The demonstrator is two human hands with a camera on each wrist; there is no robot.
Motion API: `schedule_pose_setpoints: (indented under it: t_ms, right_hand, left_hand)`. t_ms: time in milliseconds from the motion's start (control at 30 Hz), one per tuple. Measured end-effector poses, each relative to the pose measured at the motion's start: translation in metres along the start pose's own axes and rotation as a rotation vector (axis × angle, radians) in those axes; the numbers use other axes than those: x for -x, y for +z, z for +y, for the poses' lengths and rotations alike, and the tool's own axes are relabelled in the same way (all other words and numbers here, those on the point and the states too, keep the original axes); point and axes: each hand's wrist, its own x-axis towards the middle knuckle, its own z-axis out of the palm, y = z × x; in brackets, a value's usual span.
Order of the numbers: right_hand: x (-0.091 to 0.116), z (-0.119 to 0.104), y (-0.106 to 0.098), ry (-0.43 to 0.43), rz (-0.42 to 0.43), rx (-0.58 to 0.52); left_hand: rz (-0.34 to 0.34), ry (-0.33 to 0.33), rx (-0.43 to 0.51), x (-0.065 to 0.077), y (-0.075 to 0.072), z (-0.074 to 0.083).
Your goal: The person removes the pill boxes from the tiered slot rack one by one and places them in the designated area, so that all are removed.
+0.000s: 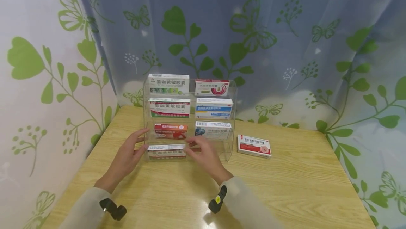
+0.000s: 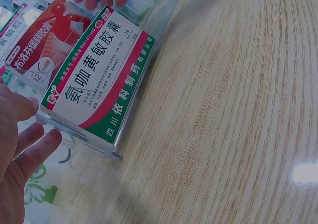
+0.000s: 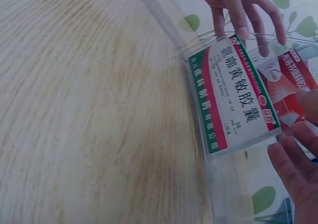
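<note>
A clear acrylic display rack (image 1: pixel 223 148) stands on the table, holding medicine boxes in tiers. In its bottom left slot sits a white, red and green medicine box (image 1: pixel 166 153), (image 2: pixel 94 75), (image 3: pixel 233 92). My left hand (image 1: pixel 128 151), (image 2: pixel 15 149) is at the rack's left side, thumb near the box's end and fingers loosely spread along the side panel. At the box's other end is my right hand (image 1: pixel 206 155), (image 3: pixel 298 159), its fingers relaxed; whether they touch the box is unclear. Directly above lies an orange-red medicine box (image 1: pixel 170 131).
Higher tiers hold several more boxes, among them a blue and white box (image 1: pixel 214 108) and a tall white box (image 1: pixel 168 84). A red and white box (image 1: pixel 254 146) lies flat on the wooden table (image 1: pixel 301 186), right of the rack. A patterned curtain (image 1: pixel 203 28) hangs behind.
</note>
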Motion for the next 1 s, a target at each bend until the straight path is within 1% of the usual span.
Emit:
schedule_pose_setpoints:
  t_ms: [133,267,467,600,700,800,900,1000]
  right_hand:
    - [-0.002,0.005,0.006,0.012,-0.041,0.052]
    - [-0.002,0.007,0.009,0.006,-0.068,0.083]
    - [-0.003,0.007,0.014,0.023,-0.079,0.130]
    - [-0.002,0.009,0.014,0.033,-0.063,0.139]
    - [-0.001,0.006,0.008,0.047,-0.038,0.130]
    - [-0.001,0.001,-0.002,0.055,-0.009,0.105]
    - [-0.003,-0.006,-0.016,0.039,0.025,0.085]
    - [-0.005,-0.013,-0.034,0.008,0.053,0.094]
  left_hand:
    - [-0.014,-0.015,-0.005,0.000,-0.001,0.000]
    - [-0.027,-0.034,-0.001,0.000,-0.001,-0.001]
    - [-0.024,-0.034,-0.012,0.000,-0.001,0.000]
    - [-0.020,-0.028,-0.008,0.000,0.000,0.001]
    - [-0.022,-0.025,-0.013,0.000,0.000,0.002]
    - [-0.016,-0.020,-0.023,0.001,0.000,0.002]
    - [-0.016,-0.015,-0.027,0.001,-0.001,0.002]
    - [-0.019,-0.012,-0.029,0.001,-0.002,0.001]
